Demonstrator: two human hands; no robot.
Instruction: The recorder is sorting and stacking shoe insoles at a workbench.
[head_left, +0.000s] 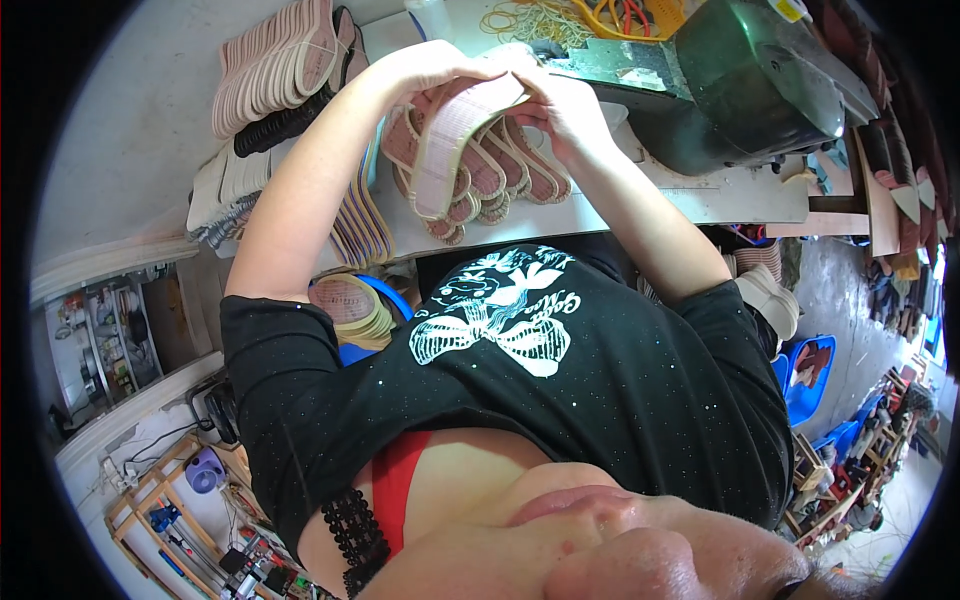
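Observation:
My left hand (437, 68) and my right hand (562, 108) are raised together over the worktable. Between them is a pinkish insole (455, 140) with a pale yellow-beige edge, bent in a curve. The fingers of both hands are closed on its upper end, and its broad lower end hangs toward me. Directly below it, several similar pink insoles (487, 172) with beige rims lie fanned out on the white tabletop (690, 200). The insole and the hands hide part of this pile.
A dark green sewing machine (740, 95) stands to the right. Behind my hands are tangled yellow cord (530, 22) and a yellow basket (655, 18). Bundled insoles (265, 75) stand at the left, near striped-edge soles (365, 228). More insoles (350, 308) rest by my left arm.

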